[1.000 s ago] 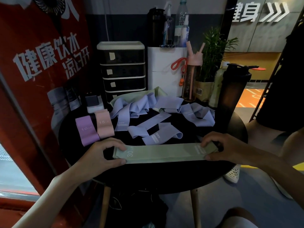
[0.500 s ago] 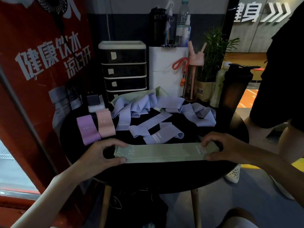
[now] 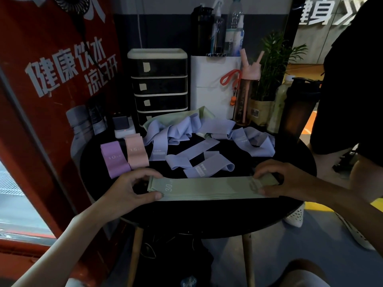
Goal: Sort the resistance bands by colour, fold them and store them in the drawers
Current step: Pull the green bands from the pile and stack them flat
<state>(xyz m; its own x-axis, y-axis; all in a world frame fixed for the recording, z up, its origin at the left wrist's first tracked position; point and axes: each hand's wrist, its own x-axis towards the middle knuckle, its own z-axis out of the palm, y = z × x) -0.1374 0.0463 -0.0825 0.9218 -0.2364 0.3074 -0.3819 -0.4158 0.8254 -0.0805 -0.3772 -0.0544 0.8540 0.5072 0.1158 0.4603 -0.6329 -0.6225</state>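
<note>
A stack of pale green bands (image 3: 207,188) marked 30 lies flat along the near side of the round black table (image 3: 207,218). My left hand (image 3: 132,189) pinches its left end and my right hand (image 3: 281,181) pinches its right end. Behind it lie several loose lilac bands (image 3: 199,146) in a tangle, with another green band (image 3: 174,119) under them at the back. A folded purple band (image 3: 115,159) marked 10 and a folded pink band (image 3: 136,152) marked 15 sit side by side at the left. A black drawer unit (image 3: 159,83) with shut drawers stands at the back.
A white box (image 3: 213,88) with bottles on top, a pink bottle (image 3: 246,94), a potted plant (image 3: 271,79) and a dark shaker bottle (image 3: 298,106) line the back right. A small charger block (image 3: 122,126) sits back left. A red panel (image 3: 41,100) flanks the left; a person in black (image 3: 350,79) stands at right.
Both hands stay on the ends of the green stack, which has barely shifted. The person at the right has come further into view.
</note>
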